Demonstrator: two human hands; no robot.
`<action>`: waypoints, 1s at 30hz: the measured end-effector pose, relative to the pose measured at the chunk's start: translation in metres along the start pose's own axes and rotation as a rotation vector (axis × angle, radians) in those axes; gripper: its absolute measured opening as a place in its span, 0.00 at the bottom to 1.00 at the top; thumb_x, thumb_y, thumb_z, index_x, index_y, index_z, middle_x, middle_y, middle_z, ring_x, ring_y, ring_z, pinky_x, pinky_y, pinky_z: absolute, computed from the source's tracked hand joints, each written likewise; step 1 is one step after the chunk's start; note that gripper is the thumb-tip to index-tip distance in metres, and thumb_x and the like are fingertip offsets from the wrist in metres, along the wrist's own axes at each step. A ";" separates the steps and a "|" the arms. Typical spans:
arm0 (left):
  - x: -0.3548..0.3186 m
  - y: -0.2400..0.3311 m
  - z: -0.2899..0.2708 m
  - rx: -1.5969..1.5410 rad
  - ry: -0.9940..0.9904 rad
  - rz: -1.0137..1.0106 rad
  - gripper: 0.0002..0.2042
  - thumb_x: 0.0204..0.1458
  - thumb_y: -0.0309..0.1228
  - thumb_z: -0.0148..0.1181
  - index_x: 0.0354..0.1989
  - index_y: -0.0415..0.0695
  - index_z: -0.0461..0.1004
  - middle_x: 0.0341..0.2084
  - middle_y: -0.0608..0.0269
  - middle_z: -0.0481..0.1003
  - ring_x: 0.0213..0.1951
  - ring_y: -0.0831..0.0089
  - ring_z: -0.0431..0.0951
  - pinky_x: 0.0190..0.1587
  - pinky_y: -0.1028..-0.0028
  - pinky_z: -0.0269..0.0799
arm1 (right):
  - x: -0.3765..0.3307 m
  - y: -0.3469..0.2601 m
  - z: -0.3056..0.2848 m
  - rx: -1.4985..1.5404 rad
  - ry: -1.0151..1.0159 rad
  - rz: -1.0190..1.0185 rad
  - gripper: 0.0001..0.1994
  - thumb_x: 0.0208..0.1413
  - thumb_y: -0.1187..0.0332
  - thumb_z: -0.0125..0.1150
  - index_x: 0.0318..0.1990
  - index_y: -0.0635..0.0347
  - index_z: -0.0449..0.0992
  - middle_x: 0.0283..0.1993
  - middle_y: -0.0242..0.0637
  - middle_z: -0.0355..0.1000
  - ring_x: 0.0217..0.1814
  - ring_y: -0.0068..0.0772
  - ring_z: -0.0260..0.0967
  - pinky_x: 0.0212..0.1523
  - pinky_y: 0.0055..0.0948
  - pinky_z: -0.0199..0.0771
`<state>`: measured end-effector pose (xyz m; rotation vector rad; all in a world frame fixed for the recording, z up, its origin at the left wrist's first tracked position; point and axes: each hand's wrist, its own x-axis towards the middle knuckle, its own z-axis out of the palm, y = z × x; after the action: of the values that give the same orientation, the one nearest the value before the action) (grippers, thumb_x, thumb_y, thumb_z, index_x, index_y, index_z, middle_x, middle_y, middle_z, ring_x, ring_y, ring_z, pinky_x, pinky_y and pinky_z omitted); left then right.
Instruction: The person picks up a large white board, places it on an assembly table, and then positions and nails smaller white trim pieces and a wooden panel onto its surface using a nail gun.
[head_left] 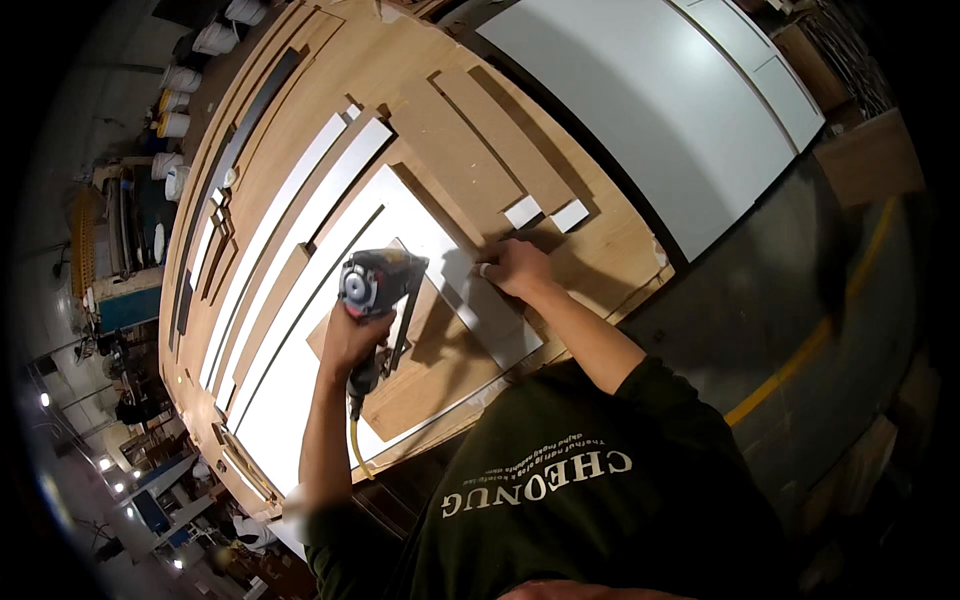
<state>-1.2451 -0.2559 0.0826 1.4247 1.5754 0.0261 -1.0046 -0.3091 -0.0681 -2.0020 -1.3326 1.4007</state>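
Observation:
My left hand (352, 342) is closed around the handle of a nail gun (380, 283), dark with a silver top. A yellow air hose (356, 445) hangs from its lower end. The tool stands over a white panel frame (285, 405) with a rectangular opening, through which wood-coloured surface shows. My right hand (518, 268) rests on the frame's far right edge, thumb and fingers drawn together at a board edge; whether they pinch it is hidden. Just beyond that hand lie two brown boards (450, 140) with white ends.
Long white strips (275, 235) and a dark strip (262, 105) lie across the wooden worktable (385, 45). Large pale panels (640, 90) stand to the right, above a dark floor with a yellow line (780, 375). Buckets (175, 125) line the far left.

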 end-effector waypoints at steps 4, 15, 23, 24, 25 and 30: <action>-0.022 -0.015 0.022 -0.093 -0.045 -0.014 0.11 0.42 0.28 0.65 0.32 0.38 0.72 0.19 0.65 0.73 0.20 0.77 0.73 0.23 0.76 0.71 | -0.001 -0.001 -0.003 0.029 -0.004 -0.036 0.15 0.43 0.51 0.65 0.37 0.45 0.82 0.42 0.33 0.77 0.47 0.39 0.74 0.47 0.34 0.73; -0.025 -0.021 0.039 -0.099 -0.083 -0.014 0.09 0.44 0.27 0.64 0.32 0.38 0.72 0.18 0.65 0.72 0.19 0.77 0.73 0.22 0.76 0.70 | 0.001 0.001 0.001 0.043 0.037 -0.047 0.13 0.43 0.51 0.66 0.33 0.44 0.82 0.39 0.32 0.78 0.42 0.38 0.75 0.42 0.35 0.75; -0.026 -0.022 0.038 -0.090 -0.093 0.001 0.11 0.44 0.28 0.63 0.34 0.37 0.73 0.21 0.64 0.73 0.20 0.77 0.73 0.23 0.75 0.72 | -0.001 -0.001 -0.001 0.053 0.016 -0.022 0.15 0.42 0.50 0.66 0.36 0.44 0.82 0.40 0.32 0.78 0.45 0.38 0.74 0.46 0.34 0.73; -0.027 -0.019 0.039 -0.080 -0.093 0.003 0.10 0.44 0.28 0.63 0.34 0.37 0.73 0.21 0.64 0.74 0.20 0.77 0.73 0.23 0.75 0.72 | -0.001 -0.001 -0.001 0.052 0.015 -0.021 0.15 0.42 0.50 0.66 0.36 0.44 0.82 0.40 0.32 0.78 0.45 0.38 0.74 0.46 0.34 0.73; -0.027 -0.018 0.039 -0.071 -0.092 0.006 0.10 0.44 0.28 0.63 0.34 0.37 0.73 0.21 0.64 0.74 0.21 0.77 0.74 0.23 0.75 0.72 | -0.001 -0.001 -0.001 0.050 0.014 -0.021 0.15 0.42 0.50 0.66 0.36 0.44 0.82 0.40 0.32 0.78 0.45 0.38 0.74 0.46 0.34 0.73; -0.024 -0.030 0.036 0.080 -0.089 0.022 0.11 0.43 0.29 0.64 0.35 0.37 0.75 0.21 0.64 0.75 0.22 0.78 0.75 0.26 0.74 0.72 | -0.002 -0.002 -0.004 0.045 -0.016 -0.024 0.16 0.42 0.49 0.66 0.36 0.44 0.82 0.41 0.32 0.78 0.46 0.39 0.74 0.46 0.34 0.73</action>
<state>-1.2480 -0.3039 0.0604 1.4856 1.5021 -0.0871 -1.0020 -0.3085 -0.0635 -1.9436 -1.3158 1.4256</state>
